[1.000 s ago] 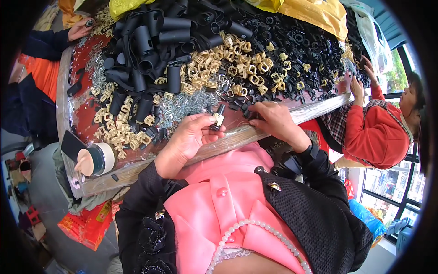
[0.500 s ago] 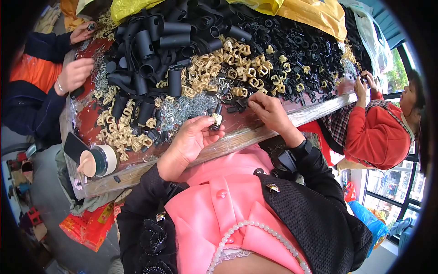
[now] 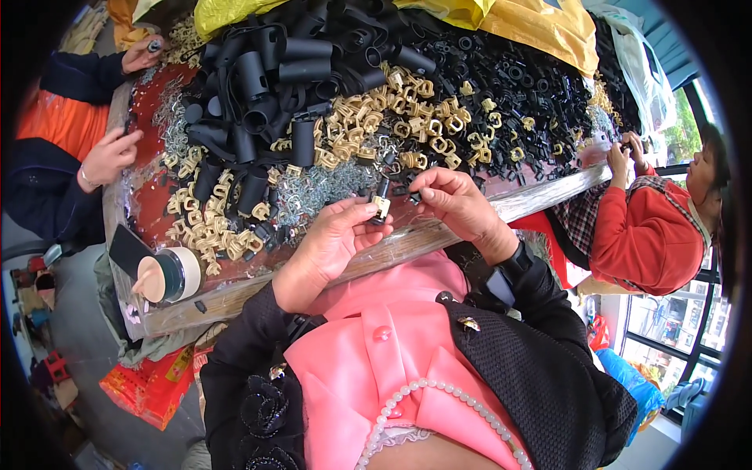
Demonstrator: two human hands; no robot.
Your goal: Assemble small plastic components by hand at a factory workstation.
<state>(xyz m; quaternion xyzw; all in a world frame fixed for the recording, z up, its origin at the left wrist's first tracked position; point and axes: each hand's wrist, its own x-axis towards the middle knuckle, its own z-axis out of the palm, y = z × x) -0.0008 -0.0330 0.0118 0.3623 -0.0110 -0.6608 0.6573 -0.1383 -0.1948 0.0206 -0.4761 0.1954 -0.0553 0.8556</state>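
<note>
Between the thumb and fingers of my left hand (image 3: 333,239) is a small black-and-cream plastic assembly (image 3: 381,207), its black stem pointing up. To its right, my right hand (image 3: 462,204) pinches a small black plastic piece (image 3: 415,197); the two parts are apart. Both hands are over the table's near edge. Just beyond them lies a heap of silvery metal clips (image 3: 325,188), with cream plastic buckle-shaped parts (image 3: 345,129) behind it and more cream parts (image 3: 211,227) to the left.
Black tubes (image 3: 251,78) are piled at the far middle, small black parts (image 3: 501,86) to their right. A lidded jar (image 3: 178,274) and a dark flat phone-like object (image 3: 129,251) sit at the left corner. Co-workers' hands (image 3: 110,160) (image 3: 619,160) work at the left and right.
My right hand has come from the parts pile nearer to my left hand, with a small black piece now showing in its fingertips. The left co-worker's near hand has shifted closer to the table edge.
</note>
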